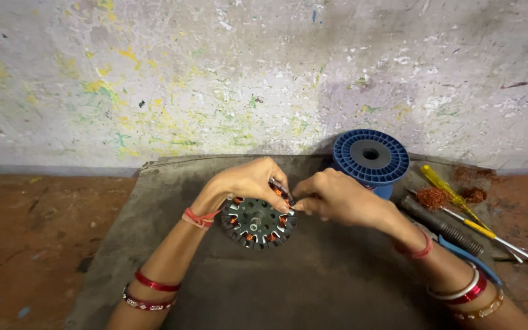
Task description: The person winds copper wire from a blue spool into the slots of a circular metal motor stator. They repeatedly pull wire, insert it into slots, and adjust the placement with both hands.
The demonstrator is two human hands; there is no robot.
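Note:
A round grey metal stator (pixel 256 223) with slotted teeth and copper windings lies flat on a dark grey mat (pixel 313 281). My left hand (pixel 249 180) arches over its far edge, fingers curled on the upper right rim of the stator. My right hand (pixel 334 197) meets it from the right, fingertips pinched together at the same spot. Whatever the fingers pinch is too small to make out; it may be thin wire. Red bangles circle both wrists.
A blue plastic spool (pixel 371 159) stands just behind my right hand. To the right lie a yellow-handled screwdriver (pixel 450 192), a dark ribbed handle (pixel 444 227), a metal rod (pixel 508 245) and tufts of copper wire (pixel 432 197). A paint-flecked wall rises behind; reddish floor surrounds the mat.

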